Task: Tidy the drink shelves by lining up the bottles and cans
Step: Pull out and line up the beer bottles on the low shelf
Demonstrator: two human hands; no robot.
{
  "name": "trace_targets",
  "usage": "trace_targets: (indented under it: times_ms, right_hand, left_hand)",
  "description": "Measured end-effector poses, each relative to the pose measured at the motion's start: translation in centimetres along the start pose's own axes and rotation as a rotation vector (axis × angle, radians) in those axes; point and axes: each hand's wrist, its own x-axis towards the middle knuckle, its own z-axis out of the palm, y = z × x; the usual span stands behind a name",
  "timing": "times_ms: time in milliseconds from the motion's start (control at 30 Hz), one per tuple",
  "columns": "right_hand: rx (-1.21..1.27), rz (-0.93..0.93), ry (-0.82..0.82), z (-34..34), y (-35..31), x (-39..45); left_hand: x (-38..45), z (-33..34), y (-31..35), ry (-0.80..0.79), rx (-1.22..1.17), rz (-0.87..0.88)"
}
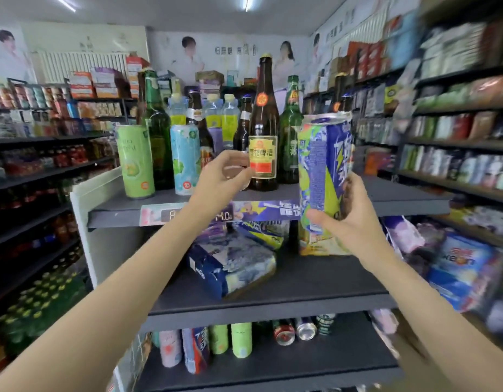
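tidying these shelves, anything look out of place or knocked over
Yes. On the bottom shelf several cans lie on their sides instead of standing. On the middle shelf a blue multipack lies tilted. The top-shelf bottles stand upright but unevenly.

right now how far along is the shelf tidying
Partly done. Green can and light blue can stand at the top shelf front. In hand: right hand holds a blue can; left hand is at the brown bottle. Left: bottles behind are uneven.
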Motion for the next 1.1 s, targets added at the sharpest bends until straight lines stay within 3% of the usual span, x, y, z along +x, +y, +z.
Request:
trace_targets:
  times_ms: [200, 333, 667, 767, 833, 933, 1100]
  right_hand:
    - [-0.083, 0.106, 0.200, -4.4, 1.9, 7.6]
    - [-0.096, 0.231, 0.213, -5.1, 5.2, 11.4]
    - [-0.212, 0.186, 0.217, -3.7, 8.0, 15.0]
    - [-0.211, 0.168, 0.202, -3.6, 8.2, 14.9]
    - [-0.228, 0.131, 0.232, -3.5, 8.4, 14.4]
    - [-0.303, -0.014, 0.364, -3.1, 8.5, 13.6]
    - [-0.430, -0.315, 0.469, -2.4, 8.2, 12.2]
  left_hand:
    - [4.5, 4.4, -1.4, 0.037, 0.227, -0.154]
    - [5.7, 5.5, -3.0, 0.077, 0.258, -0.226]
    - [8.0, 6.6, -5.1, 0.186, 0.228, -0.340]
    - [9.1, 7.0, -5.3, 0.301, 0.368, -0.308]
    - [10.1, 7.4, -5.2, 0.354, 0.453, -0.245]
    - [11.9, 7.9, -4.7, 0.299, 0.442, -0.182]
    - [14.3, 8.9, -5.0, 0.236, 0.234, -0.329]
